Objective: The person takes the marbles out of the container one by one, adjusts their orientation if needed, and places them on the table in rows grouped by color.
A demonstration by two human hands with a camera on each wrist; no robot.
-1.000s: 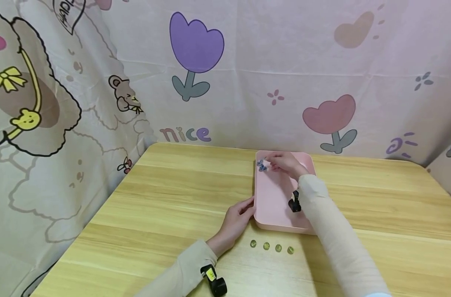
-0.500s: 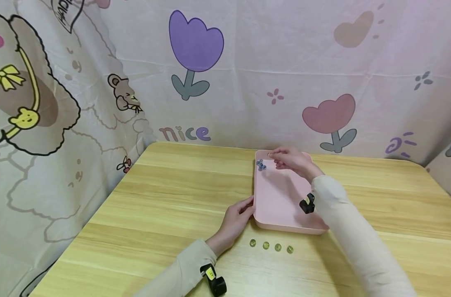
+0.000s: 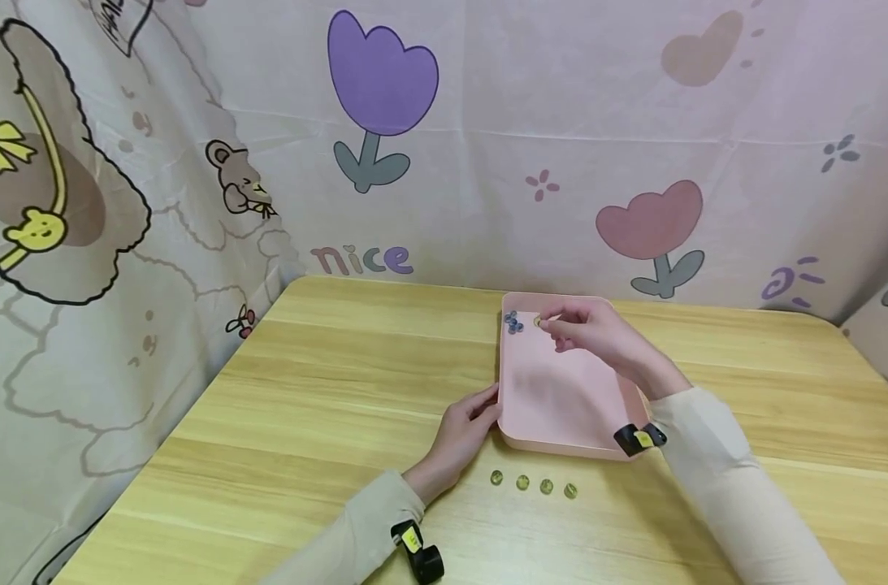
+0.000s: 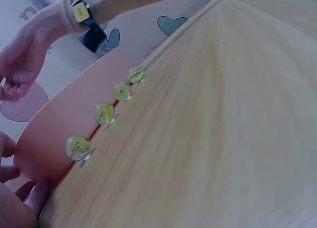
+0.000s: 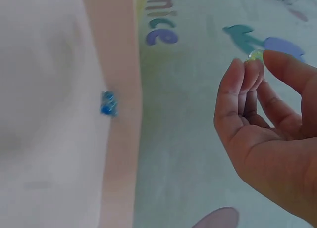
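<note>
My right hand (image 3: 590, 333) is over the far part of a pink tray (image 3: 553, 406), pinching a yellow-green glass marble (image 5: 255, 56) between thumb and fingertips. Several blue marbles (image 3: 513, 322) sit together in the tray's far left corner, left of that hand. Low on the tray's left wall, my left hand (image 3: 461, 439) rests its fingertips against the outside. In the left wrist view its fingers (image 4: 37, 196) touch the pink wall near the table. In front of the tray's near side, several yellow-green marbles (image 4: 104, 113) lie in a row on the wood.
The wooden table (image 3: 327, 390) reaches back to a printed cloth (image 3: 473, 203) hanging behind it. More cloth hangs down the left side. Each wrist carries a small black camera (image 3: 639, 439).
My right hand has drawn back rightward from the blue marbles, and the yellow-green marble now shows at its fingertips. The left hand stays at the tray wall.
</note>
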